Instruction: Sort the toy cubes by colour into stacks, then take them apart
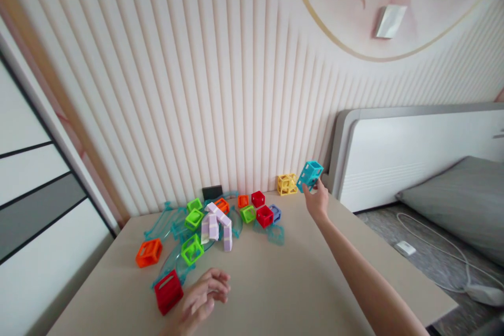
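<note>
My right hand [317, 200] is stretched out to the far right part of the table [299, 283] and grips a teal open-frame cube [310, 175], held tilted just above the surface. A yellow cube [287, 184] stands against the wall right beside it. My left hand [205, 294] rests near the front of the table with its fingers loosely curled and nothing in them. It lies next to a red cube [168, 291]. A heap of coloured cubes, translucent teal track pieces [167, 223] and a lilac arch piece [217, 224] lies between the two hands.
Green cubes [192, 248], an orange cube [149, 252] and red cubes [264, 216] are scattered mid-table. A ribbed wall stands behind. A white bed headboard [394, 152] and grey pillow lie to the right, with a white cable [433, 252] on the floor. A cabinet stands at left.
</note>
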Motion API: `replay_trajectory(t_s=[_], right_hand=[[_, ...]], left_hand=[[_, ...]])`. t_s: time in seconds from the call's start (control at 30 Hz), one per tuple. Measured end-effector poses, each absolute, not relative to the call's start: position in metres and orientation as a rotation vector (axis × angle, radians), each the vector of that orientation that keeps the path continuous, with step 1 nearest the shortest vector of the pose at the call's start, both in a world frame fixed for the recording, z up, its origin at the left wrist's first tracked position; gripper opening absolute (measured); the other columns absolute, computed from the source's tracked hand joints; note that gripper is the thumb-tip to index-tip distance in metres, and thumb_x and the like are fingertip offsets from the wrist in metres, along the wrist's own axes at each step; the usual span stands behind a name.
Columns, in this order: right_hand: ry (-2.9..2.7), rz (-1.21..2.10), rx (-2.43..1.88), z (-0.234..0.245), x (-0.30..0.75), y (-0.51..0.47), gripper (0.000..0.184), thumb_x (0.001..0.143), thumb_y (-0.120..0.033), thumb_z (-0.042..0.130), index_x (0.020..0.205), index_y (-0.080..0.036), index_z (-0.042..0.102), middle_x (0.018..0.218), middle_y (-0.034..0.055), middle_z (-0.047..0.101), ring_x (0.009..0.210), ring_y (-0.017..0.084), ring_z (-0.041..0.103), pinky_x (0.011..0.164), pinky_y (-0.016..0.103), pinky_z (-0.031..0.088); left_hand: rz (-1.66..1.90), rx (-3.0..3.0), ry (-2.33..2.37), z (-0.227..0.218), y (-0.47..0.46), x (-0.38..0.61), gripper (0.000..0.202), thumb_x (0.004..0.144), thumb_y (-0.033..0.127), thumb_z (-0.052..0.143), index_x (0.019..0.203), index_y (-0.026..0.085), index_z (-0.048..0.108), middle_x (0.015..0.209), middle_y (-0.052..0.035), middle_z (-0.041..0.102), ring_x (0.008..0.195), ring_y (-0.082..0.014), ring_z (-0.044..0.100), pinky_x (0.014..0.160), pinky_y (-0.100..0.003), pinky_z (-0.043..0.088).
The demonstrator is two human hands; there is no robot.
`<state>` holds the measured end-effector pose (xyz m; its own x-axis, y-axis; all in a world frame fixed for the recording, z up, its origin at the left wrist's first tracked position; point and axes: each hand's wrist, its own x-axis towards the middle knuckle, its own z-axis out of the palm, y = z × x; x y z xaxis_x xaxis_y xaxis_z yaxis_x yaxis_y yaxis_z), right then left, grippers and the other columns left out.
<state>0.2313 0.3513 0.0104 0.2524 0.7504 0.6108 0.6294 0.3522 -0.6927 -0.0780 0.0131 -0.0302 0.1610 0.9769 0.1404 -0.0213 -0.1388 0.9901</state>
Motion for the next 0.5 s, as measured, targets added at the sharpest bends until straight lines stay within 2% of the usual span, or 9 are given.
replay_trajectory(t_s=[0.1,0.2,0.3,0.5], right_hand=[[-1.464,0.15,-1.418,-0.011,0.25,0.376,0.035,0.077,-0.048,0.055,0.093,-0.018,0.063,0.079,0.0086,0.065,0.079,0.026,0.054,0.071,0.034,0.04],[-1.448,0.177,-1.523,-0.027,0.257,0.394,0.039,0.077,-0.05,0.053,0.094,-0.017,0.064,0.079,0.0108,0.067,0.075,0.026,0.055,0.068,0.034,0.039],[-1.447,0.201,-1.6,-0.04,0.258,0.409,0.043,0.078,-0.049,0.053,0.101,-0.015,0.064,0.086,0.0135,0.07,0.079,0.028,0.058,0.07,0.034,0.04],[-1.459,0.229,-1.683,-0.05,0.252,0.43,0.049,0.081,-0.044,0.055,0.119,-0.013,0.06,0.103,0.0179,0.071,0.091,0.03,0.063,0.076,0.036,0.043]], left_hand=[[1.183,1.348,1.046,-0.029,0.014,-0.078,0.036,0.094,0.049,0.051,0.107,0.021,0.071,0.127,-0.0145,0.055,0.119,-0.0309,0.052,0.099,-0.044,0.047],[1.156,1.329,1.063,-0.026,0.014,-0.076,0.041,0.093,0.053,0.052,0.105,0.02,0.071,0.125,-0.0146,0.055,0.108,-0.0281,0.057,0.094,-0.041,0.048],[1.145,1.306,1.083,-0.023,0.013,-0.075,0.043,0.092,0.056,0.052,0.103,0.018,0.071,0.119,-0.0141,0.057,0.098,-0.025,0.06,0.091,-0.039,0.049],[1.175,1.328,0.995,-0.035,0.016,-0.075,0.041,0.093,0.053,0.052,0.102,0.018,0.069,0.109,-0.0123,0.057,0.09,-0.0224,0.061,0.084,-0.038,0.049]])
